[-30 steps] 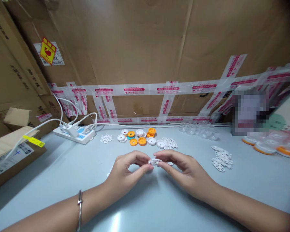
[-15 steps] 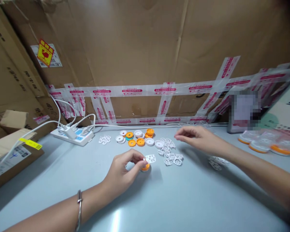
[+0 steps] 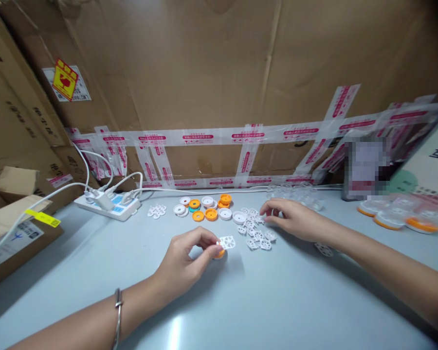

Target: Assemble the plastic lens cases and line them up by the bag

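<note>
My left hand [image 3: 193, 255] is closed in a pinch around a white plastic spoked piece [image 3: 228, 242], which sticks out past the fingertips. An orange disc [image 3: 219, 254] shows under the thumb, partly hidden by the fingers. My right hand [image 3: 290, 217] reaches in over the table from the right. Its thumb and index finger are a little apart at the right edge of a pile of white spoked pieces [image 3: 257, 234], with nothing visible between them. Behind the left hand lie several round cups, among them an orange cup [image 3: 210, 214] and a white cup [image 3: 225, 214].
Small white parts [image 3: 156, 210] lie beside a power strip [image 3: 109, 206] with plugged-in cables. Clear round pieces [image 3: 295, 192] sit behind my right hand. Orange-based clear discs [image 3: 389, 219] are at the right. A large cardboard box [image 3: 204, 73] walls off the back.
My right hand has come down and slightly nearer to the pile of white spoked pieces. The left hand keeps its pinch in nearly the same place.
</note>
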Motion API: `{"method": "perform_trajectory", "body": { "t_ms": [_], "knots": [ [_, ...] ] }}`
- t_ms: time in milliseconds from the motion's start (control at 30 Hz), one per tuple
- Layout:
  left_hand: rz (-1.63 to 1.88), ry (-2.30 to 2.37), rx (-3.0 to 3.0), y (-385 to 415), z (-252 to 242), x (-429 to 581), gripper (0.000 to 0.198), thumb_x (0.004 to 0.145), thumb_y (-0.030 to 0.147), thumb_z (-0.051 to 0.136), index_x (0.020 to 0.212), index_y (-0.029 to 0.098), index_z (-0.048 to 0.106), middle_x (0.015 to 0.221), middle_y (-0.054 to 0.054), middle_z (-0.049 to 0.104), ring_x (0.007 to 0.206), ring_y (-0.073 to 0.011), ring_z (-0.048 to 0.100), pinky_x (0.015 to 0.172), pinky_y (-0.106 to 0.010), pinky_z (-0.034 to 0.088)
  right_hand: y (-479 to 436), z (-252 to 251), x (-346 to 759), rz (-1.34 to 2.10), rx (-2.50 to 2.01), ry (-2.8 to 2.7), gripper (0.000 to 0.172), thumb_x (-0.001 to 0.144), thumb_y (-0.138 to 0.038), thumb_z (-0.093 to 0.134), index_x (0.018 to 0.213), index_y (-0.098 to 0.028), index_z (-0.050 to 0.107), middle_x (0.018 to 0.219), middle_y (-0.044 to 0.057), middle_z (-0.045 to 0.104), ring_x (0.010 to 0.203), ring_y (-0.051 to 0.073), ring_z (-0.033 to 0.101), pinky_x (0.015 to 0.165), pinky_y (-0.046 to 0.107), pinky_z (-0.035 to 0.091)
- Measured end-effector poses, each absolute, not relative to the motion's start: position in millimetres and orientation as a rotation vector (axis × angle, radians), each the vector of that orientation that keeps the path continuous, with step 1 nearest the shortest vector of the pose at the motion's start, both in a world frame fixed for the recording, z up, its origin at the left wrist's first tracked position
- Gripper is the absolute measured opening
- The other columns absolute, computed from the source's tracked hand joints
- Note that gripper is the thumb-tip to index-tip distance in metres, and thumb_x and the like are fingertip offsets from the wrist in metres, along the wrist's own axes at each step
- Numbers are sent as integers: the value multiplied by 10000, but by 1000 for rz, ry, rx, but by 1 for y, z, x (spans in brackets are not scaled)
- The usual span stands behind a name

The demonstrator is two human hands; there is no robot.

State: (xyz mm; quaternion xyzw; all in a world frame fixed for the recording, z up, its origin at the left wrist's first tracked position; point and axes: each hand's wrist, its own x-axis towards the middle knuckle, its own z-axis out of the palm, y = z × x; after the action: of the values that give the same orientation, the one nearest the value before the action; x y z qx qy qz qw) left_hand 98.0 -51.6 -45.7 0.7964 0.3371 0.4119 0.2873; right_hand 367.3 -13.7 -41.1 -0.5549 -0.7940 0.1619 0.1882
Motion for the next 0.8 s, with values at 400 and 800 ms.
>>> {"method": "perform_trajectory", "body": {
  "t_ms": [400,800],
  "knots": [
    [1062,927,2120,-52,-47,97,79,802,159,562,741,138,607,683,-24,670,628,-107,621,624,-180,487,-15,-47,358,401,-1529,-2220,155,762,-239,507,690,-183,632,748,52,606,721,192,558,687,311,433],
    [1055,924,2117,-52,-48,96,66,796,149,570,746,136,611,685,-25,674,625,-106,621,618,-184,489,-13,-43,355,1082,-1360,-1504,116,781,-280,587,731,-175,586,830,34,654,770,133,614,719,242,490]
  ]
}}
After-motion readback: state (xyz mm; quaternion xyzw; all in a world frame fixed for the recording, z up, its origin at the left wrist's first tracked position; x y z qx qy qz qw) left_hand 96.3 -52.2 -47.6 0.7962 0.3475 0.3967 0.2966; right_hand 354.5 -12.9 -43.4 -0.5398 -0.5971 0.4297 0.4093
